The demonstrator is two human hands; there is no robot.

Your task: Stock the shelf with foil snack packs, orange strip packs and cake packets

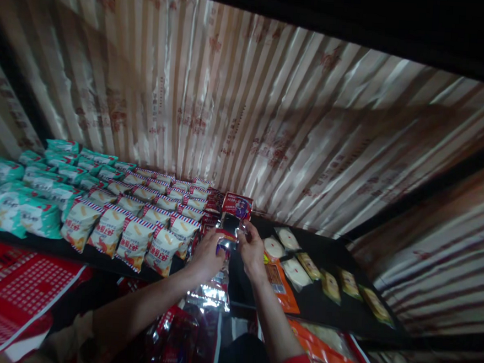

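Both of my hands meet near the middle of the black shelf, over a red and silver snack packet. My left hand is closed on its left side, and my right hand pinches its right edge. Shiny silver wrapping hangs below my left hand; whether it belongs to the same packet I cannot tell. Just behind my fingers, a red packet with a dark blue picture stands upright. More dark red packets form a row to its left, partly hidden by my left hand.
White snack bags with striped tops and turquoise bags fill the left of the shelf. At right lie round white packs, yellow packs and an orange pack. Striped plastic sheeting hangs behind.
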